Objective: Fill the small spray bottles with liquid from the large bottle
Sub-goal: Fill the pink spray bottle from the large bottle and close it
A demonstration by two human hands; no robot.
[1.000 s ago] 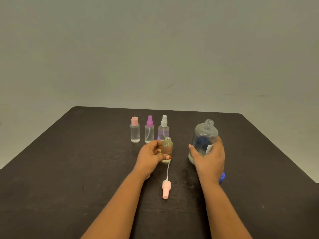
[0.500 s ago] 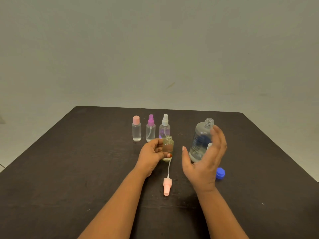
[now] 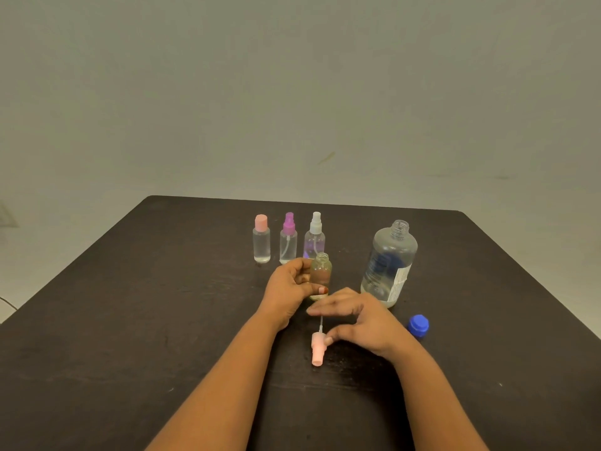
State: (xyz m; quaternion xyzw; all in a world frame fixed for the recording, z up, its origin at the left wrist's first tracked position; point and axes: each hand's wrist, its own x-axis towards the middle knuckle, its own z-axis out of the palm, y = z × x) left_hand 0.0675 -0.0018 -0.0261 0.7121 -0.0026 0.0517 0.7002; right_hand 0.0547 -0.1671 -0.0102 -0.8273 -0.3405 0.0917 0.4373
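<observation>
My left hand (image 3: 289,291) grips a small uncapped bottle (image 3: 321,271) holding yellowish liquid, upright on the dark table (image 3: 130,320). Its pink spray head (image 3: 317,351) with a thin tube lies flat on the table just in front of it. My right hand (image 3: 364,323) hovers over that spray head, thumb tip touching its side, fingers stretched out across the tube. The large clear bottle (image 3: 390,258) stands uncapped to the right, free of either hand, with liquid low inside it.
The blue cap (image 3: 418,325) lies right of my right hand. Behind my left hand stand three closed small bottles in a row: a pink-capped one (image 3: 261,242), a purple sprayer (image 3: 288,242) and a white sprayer (image 3: 314,239).
My right hand let go of the large bottle, left it standing, and moved left and toward me onto the pink spray head. My left hand kept hold of the small bottle.
</observation>
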